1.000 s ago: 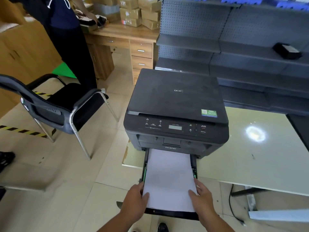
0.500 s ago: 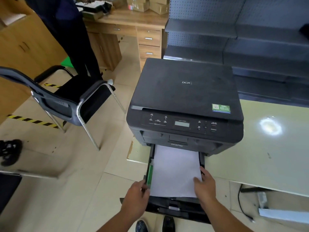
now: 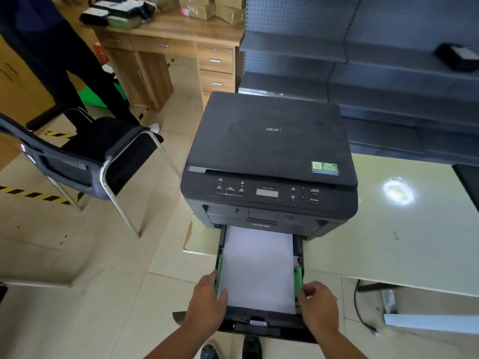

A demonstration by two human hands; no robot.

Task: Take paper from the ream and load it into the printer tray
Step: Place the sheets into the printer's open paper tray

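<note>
Overhead, the view took in a pale green table (image 3: 388, 244) on a tiled floor (image 3: 103, 281), with a black chair (image 3: 85, 161) to the left, a wooden desk (image 3: 181, 47) behind it and dark shelves (image 3: 363, 60) along the far wall. A person in dark clothes (image 3: 51, 60) stood by the desk. The printer (image 3: 269, 156) sat at the table's near left corner, its tray (image 3: 259, 323) pulled out over the floor. White paper (image 3: 258, 270) lay flat in the tray — between the green guides (image 3: 298, 281). The left hand (image 3: 207, 304) rested at the tray's left side, fingers curled over the paper's left edge. The right hand (image 3: 317, 304) was at the right side, thumb and fingers loosely curled against the right guide — whether it pinched the guide I could not tell.
</note>
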